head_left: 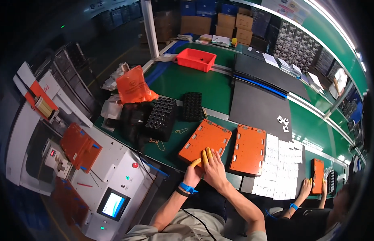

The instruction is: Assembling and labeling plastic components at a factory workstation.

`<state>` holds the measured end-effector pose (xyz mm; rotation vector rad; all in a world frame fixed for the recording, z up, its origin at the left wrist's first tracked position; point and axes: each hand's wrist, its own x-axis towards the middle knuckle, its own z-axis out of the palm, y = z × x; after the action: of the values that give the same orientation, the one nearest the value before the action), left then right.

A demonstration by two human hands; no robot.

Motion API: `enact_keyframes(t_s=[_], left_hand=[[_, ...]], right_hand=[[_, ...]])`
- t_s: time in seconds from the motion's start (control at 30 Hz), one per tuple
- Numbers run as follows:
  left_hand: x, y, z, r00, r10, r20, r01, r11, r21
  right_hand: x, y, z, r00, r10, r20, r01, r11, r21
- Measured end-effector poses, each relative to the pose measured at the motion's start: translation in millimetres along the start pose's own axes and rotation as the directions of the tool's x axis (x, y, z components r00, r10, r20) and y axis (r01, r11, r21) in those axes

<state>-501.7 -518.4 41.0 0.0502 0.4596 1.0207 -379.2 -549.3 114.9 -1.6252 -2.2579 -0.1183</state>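
Note:
A thick orange fixture plate (205, 138) with slots along its edges lies tilted on the bench in front of me. My right hand (214, 170) rests on its near part, with yellow-covered fingers stretched out flat. My left hand (192, 175), wearing a blue wrist strap (188, 188), grips the plate's near left edge. One yellow-tipped digit shows on top; its other fingers are hidden. A second orange fixture plate (248, 150) lies just to the right. Beyond it are rows of white cards (277, 166).
Black trays with round cells (160, 116), an orange bag (134, 85) and a red bin (196, 59) stand farther back. At left is a machine with a screen (113, 204). At right, a co-worker's hands (306, 188) hold another orange plate (317, 176).

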Motion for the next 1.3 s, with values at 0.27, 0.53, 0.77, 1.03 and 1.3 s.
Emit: enact_keyframes(t_s=[0.27, 0.53, 0.77, 1.03, 1.3], left_hand=[[0, 59, -28, 0.936, 0.123, 0.331, -0.343, 0.535, 0.772], [8, 91, -16, 0.720, 0.249, 0.648, -0.499, -0.463, 0.732], [3, 79, -9, 0.693, 0.284, 0.663, -0.401, -0.613, 0.681], [5, 76, -11, 0.684, 0.297, 0.667, -0.366, -0.651, 0.665], [0, 83, -14, 0.684, 0.289, 0.670, -0.382, -0.640, 0.666]], right_hand=[[0, 46, -41, 0.991, -0.028, 0.129, 0.006, 0.987, 0.163], [-16, 40, -18, 0.990, -0.039, 0.135, 0.029, 0.997, 0.077], [-19, 32, 26, 0.984, 0.107, -0.142, -0.091, 0.989, 0.113], [-21, 33, 26, 0.975, 0.043, -0.219, -0.042, 0.999, 0.011], [93, 94, -102, 0.909, 0.315, -0.275, -0.204, 0.908, 0.367]])
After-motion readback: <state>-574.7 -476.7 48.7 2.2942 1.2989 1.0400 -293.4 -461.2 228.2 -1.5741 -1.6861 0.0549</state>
